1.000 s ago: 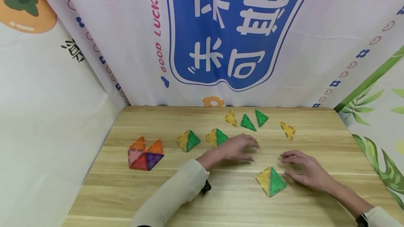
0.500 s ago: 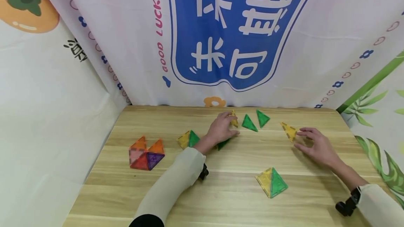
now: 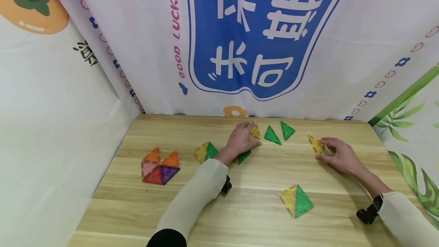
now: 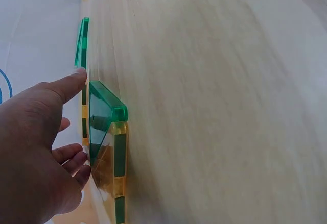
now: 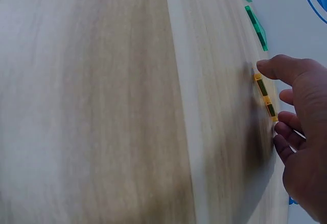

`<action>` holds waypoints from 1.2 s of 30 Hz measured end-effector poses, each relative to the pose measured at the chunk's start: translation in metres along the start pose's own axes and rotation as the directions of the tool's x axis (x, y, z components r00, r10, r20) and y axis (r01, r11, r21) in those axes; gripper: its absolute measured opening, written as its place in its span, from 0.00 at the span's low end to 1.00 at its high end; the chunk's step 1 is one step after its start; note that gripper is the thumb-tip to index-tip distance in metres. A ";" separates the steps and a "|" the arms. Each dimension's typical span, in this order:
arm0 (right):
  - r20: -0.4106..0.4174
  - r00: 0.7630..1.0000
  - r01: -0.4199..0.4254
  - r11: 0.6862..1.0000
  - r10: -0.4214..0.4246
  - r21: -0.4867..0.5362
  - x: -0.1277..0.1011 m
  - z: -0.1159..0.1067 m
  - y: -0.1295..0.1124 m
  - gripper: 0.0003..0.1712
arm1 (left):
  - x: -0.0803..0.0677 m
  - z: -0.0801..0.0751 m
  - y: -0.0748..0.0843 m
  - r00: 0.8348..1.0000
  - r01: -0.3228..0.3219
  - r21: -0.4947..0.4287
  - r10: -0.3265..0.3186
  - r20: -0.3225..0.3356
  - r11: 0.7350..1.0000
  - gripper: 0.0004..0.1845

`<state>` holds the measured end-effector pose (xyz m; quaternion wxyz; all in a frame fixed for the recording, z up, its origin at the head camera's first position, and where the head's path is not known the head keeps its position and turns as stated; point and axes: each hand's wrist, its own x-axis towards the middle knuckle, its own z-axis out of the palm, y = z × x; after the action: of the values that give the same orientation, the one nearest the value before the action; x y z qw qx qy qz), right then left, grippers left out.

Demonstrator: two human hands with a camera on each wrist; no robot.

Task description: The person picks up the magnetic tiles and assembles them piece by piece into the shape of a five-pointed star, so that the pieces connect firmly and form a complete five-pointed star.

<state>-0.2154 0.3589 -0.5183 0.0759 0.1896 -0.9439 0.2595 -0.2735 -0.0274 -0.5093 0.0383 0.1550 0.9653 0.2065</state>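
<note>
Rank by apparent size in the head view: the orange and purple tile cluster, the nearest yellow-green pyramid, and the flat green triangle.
1. Orange and purple tile cluster.
2. Nearest yellow-green pyramid.
3. Flat green triangle; it lies farther away, so true size is unsure.

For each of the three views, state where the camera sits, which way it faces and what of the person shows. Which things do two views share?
Head: looks forward and down over the table; both hands and sleeves show.
Left wrist: along the tabletop; left hand by a green-and-yellow pyramid.
Right wrist: along the tabletop; right hand at a yellow tile.
Shared: that tile with head view.
</note>
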 end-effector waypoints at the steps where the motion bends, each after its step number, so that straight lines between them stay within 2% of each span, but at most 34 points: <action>1: 0.008 1.000 0.000 1.000 0.000 0.000 0.000 0.000 0.000 0.35 | 0.001 0.001 0.000 1.000 0.000 0.003 0.000 0.000 1.000 0.42; 12: 0.024 1.000 -0.001 1.000 0.002 -0.009 0.001 0.003 0.000 0.31 | 0.005 0.003 0.005 1.000 0.022 0.081 -0.021 -0.018 0.996 0.40; 20: 0.009 1.000 -0.012 1.000 0.012 0.010 0.001 0.006 0.000 0.30 | 0.003 0.003 0.009 0.998 0.059 0.089 -0.055 -0.041 0.994 0.39; 31: -0.043 0.999 0.006 1.000 -0.006 -0.014 -0.001 0.009 0.001 0.29 | 0.004 0.000 0.011 0.997 0.065 0.009 -0.064 -0.034 0.998 0.37; 36: -0.062 0.998 -0.012 1.000 0.012 -0.012 -0.004 0.009 -0.003 0.29 | 0.000 -0.003 0.011 0.998 0.039 -0.014 -0.040 -0.054 0.999 0.38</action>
<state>-0.2114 0.3530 -0.5256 0.1048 0.1754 -0.9438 0.2600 -0.2705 -0.0193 -0.5021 0.0172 0.1301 0.9676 0.2159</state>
